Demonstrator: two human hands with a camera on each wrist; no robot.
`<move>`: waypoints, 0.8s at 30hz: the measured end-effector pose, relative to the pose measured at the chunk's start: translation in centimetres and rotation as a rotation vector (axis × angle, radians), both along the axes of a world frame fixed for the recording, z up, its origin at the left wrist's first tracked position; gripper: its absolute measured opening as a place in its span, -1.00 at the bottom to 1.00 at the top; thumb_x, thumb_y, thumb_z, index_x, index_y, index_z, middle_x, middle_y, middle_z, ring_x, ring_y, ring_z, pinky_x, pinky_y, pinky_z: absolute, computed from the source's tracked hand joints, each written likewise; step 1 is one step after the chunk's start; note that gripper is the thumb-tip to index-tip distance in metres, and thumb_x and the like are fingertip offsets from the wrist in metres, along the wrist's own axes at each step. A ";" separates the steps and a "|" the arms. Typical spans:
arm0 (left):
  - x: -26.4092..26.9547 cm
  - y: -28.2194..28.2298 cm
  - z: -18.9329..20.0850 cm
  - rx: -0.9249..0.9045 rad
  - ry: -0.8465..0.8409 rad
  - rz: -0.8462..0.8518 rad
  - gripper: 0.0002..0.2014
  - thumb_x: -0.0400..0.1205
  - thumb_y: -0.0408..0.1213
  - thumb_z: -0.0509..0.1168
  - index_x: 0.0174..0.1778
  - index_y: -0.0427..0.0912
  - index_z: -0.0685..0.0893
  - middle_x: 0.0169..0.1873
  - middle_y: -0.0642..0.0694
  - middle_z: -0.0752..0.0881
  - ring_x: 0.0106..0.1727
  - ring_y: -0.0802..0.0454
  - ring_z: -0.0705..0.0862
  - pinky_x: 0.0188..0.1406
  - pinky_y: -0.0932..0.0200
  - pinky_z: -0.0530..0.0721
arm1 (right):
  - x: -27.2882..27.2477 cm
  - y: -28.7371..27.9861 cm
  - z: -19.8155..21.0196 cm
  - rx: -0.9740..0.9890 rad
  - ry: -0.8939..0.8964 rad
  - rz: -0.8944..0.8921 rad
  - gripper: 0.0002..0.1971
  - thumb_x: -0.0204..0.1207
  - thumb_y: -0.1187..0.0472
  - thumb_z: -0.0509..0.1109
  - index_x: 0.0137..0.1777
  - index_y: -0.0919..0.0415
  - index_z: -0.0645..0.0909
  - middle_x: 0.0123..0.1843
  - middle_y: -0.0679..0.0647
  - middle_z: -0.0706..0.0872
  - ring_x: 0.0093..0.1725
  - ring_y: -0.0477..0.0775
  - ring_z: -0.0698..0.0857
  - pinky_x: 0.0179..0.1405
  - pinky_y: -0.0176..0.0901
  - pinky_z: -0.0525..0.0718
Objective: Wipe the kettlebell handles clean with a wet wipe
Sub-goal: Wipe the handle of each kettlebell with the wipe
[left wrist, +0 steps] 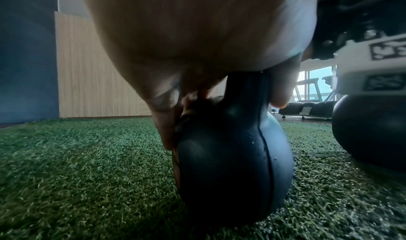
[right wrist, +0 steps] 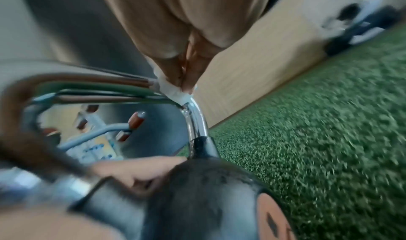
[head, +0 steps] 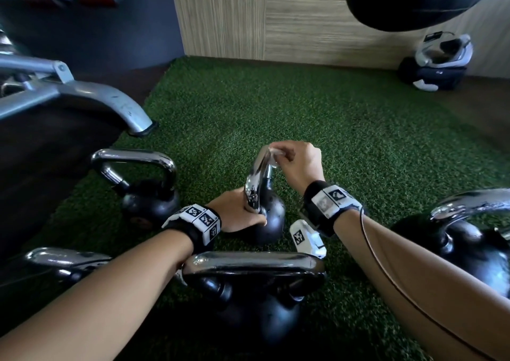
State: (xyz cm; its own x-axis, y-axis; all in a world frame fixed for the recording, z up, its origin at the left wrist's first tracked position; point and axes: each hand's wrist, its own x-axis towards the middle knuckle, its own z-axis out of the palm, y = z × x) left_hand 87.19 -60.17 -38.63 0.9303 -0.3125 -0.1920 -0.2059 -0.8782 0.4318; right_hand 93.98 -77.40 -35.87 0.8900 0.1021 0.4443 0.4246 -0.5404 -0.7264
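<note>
On the green turf (head: 345, 145), the small kettlebell (head: 269, 214) stood upright btwn both wrists. Left hand (head: 237, 213) was curled round the lower, near leg of the chrome handle (head: 258, 173); fingertips hidden behind the bell. Right hand (head: 300, 164) pinched the wet wipe (head: 276, 155) onto the handle's far top corner; wipe mostly covered by fingers. Handle bar ran away from the person, seen edge-on. Right wrist view was blurred w/ motion.

The left hand (left wrist: 193, 35) is seen as a close blur in its wrist view, most fingers hidden behind the kettlebell (left wrist: 232, 165); the right wrist view is smeared, the wet wipe (right wrist: 173, 89) partly covered by fingertips (right wrist: 189, 80)
</note>
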 end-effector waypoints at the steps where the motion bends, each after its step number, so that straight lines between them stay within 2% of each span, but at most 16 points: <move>1: 0.1 0.0 0.1 0.002 0.010 -0.004 -0.76 0.61 0.07 0.35 -0.31 0.09 0.57 -0.29 0.11 0.64 -0.22 0.13 0.65 0.03 0.03 0.72 | -0.7 0.0 0.1 -0.025 -0.036 0.039 -0.86 0.65 0.29 0.48 0.11 0.18 0.87 0.01 0.03 0.90 -0.13 -0.09 0.80 -0.10 -0.41 0.73; 3: 0.4 -0.1 0.4 -0.039 0.024 -0.022 -0.76 0.66 -0.02 0.35 -0.18 -0.11 0.65 -0.33 0.03 0.65 -0.29 0.09 0.63 -0.13 0.11 0.63 | -1.5 -0.1 0.3 -0.051 -0.062 0.095 -0.82 0.65 0.32 0.48 0.19 0.24 0.84 0.06 0.05 0.88 -0.11 -0.08 0.77 -0.08 -0.49 0.67; 5: 0.6 -0.2 0.6 -0.062 0.015 -0.033 -0.76 0.69 -0.08 0.35 -0.09 -0.22 0.65 -0.34 0.04 0.63 -0.31 0.13 0.59 -0.15 0.14 0.54 | -1.3 -0.1 0.9 -0.051 -0.044 0.119 -0.80 0.64 0.34 0.49 0.22 0.28 0.83 0.06 0.05 0.86 -0.16 -0.08 0.73 -0.16 -0.49 0.66; 7: 0.9 -0.4 0.6 -0.058 0.018 -0.038 -0.79 0.70 -0.09 0.34 -0.18 -0.11 0.62 -0.33 0.10 0.59 -0.28 0.20 0.55 -0.06 0.11 0.53 | -0.6 -0.2 1.4 -0.060 -0.043 0.103 -0.81 0.62 0.34 0.50 0.19 0.26 0.84 0.10 0.10 0.88 -0.13 -0.11 0.73 -0.14 -0.55 0.67; 8: 1.1 -0.4 0.6 -0.048 0.027 -0.044 -0.78 0.70 -0.10 0.34 -0.25 -0.06 0.60 -0.32 0.11 0.59 -0.26 0.20 0.54 -0.01 0.08 0.54 | -0.4 -0.1 1.6 -0.059 -0.052 0.096 -0.82 0.60 0.35 0.52 0.17 0.25 0.85 0.11 0.12 0.88 -0.09 -0.12 0.75 -0.05 -0.51 0.71; 9: 1.2 -0.5 0.7 -0.046 0.038 -0.050 -0.75 0.70 -0.10 0.34 -0.29 -0.05 0.59 -0.31 0.09 0.60 -0.25 0.18 0.54 0.01 0.07 0.54 | -0.6 -0.1 1.8 -0.055 -0.072 0.101 -0.82 0.59 0.37 0.53 0.14 0.25 0.85 0.12 0.13 0.89 -0.06 -0.11 0.78 0.03 -0.37 0.77; 10: 1.4 -0.5 0.8 -0.060 0.058 -0.044 -0.75 0.68 -0.09 0.35 -0.28 -0.10 0.62 -0.29 0.05 0.62 -0.23 0.14 0.56 -0.01 0.06 0.54 | -1.0 0.0 1.8 -0.053 -0.091 0.119 -0.82 0.57 0.40 0.53 0.13 0.26 0.86 0.12 0.13 0.89 -0.05 -0.08 0.81 0.05 -0.26 0.82; 12: 1.7 -0.3 0.9 -0.095 0.090 -0.019 -0.75 0.65 -0.06 0.37 -0.14 -0.20 0.69 -0.25 -0.01 0.68 -0.19 0.04 0.62 -0.07 0.07 0.54 | -2.1 -0.1 1.9 -0.075 -0.124 0.165 -0.81 0.57 0.45 0.52 0.12 0.28 0.86 0.12 0.14 0.89 -0.05 -0.05 0.84 -0.03 -0.29 0.82; 14: 1.9 0.0 0.7 -0.100 0.101 0.016 -0.71 0.59 0.00 0.39 -0.06 -0.19 0.71 -0.24 0.01 0.70 -0.15 -0.03 0.65 -0.09 0.07 0.56 | -3.3 -0.2 1.9 -0.119 -0.140 0.202 -0.79 0.57 0.44 0.53 0.15 0.26 0.85 0.12 0.11 0.89 -0.07 -0.05 0.84 -0.06 -0.28 0.80; 16: 2.0 0.3 0.5 -0.112 0.100 0.042 -0.71 0.54 0.04 0.39 -0.10 -0.14 0.70 -0.26 0.03 0.69 -0.14 -0.07 0.66 -0.09 0.06 0.57 | -3.5 -0.2 1.9 -0.136 -0.158 0.217 -0.79 0.55 0.39 0.56 0.15 0.23 0.85 0.12 0.09 0.89 -0.04 -0.06 0.83 0.01 -0.24 0.81; 19: 1.9 0.3 0.4 -0.099 0.123 0.047 -0.69 0.56 0.05 0.37 -0.13 -0.16 0.71 -0.27 0.04 0.66 -0.14 -0.05 0.65 -0.07 0.05 0.57 | -2.7 0.2 2.0 -0.133 -0.164 0.220 -0.80 0.54 0.39 0.57 0.11 0.18 0.86 0.14 0.06 0.86 -0.01 -0.14 0.77 0.08 -0.35 0.76; 21: 2.1 0.3 0.4 -0.121 0.133 0.077 -0.65 0.51 0.07 0.38 -0.11 -0.18 0.72 -0.28 0.02 0.68 -0.15 -0.06 0.65 -0.01 0.00 0.60 | -2.7 0.4 1.8 -0.130 -0.181 0.208 -0.81 0.51 0.38 0.59 0.07 0.15 0.87 0.08 -0.02 0.84 -0.09 -0.27 0.72 0.03 -0.50 0.71; 23: 2.2 0.5 0.4 -0.159 0.133 0.096 -0.69 0.42 0.07 0.38 -0.23 -0.13 0.70 -0.34 -0.01 0.68 -0.21 -0.06 0.63 -0.03 -0.03 0.62 | -3.4 0.4 1.2 -0.120 -0.178 0.232 -0.81 0.47 0.33 0.64 0.06 0.14 0.88 -0.02 -0.08 0.82 -0.16 -0.39 0.66 -0.07 -0.64 0.60; 24: 2.2 0.6 0.4 -0.165 0.138 0.093 -0.74 0.39 0.07 0.37 -0.31 -0.07 0.65 -0.36 0.00 0.66 -0.24 -0.03 0.60 -0.10 -0.02 0.59 | -3.9 0.4 0.9 -0.114 -0.155 0.257 -0.81 0.45 0.29 0.67 0.05 0.13 0.89 -0.06 -0.08 0.83 -0.18 -0.39 0.65 -0.11 -0.64 0.56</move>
State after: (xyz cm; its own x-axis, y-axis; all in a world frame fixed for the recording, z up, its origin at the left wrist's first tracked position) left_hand 89.39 -59.62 -38.28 0.9249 -0.2648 -0.2730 -0.0565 -0.8055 0.5899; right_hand 90.08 -76.96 -34.98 0.7509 0.3719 0.5457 0.6591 -0.4750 -0.5831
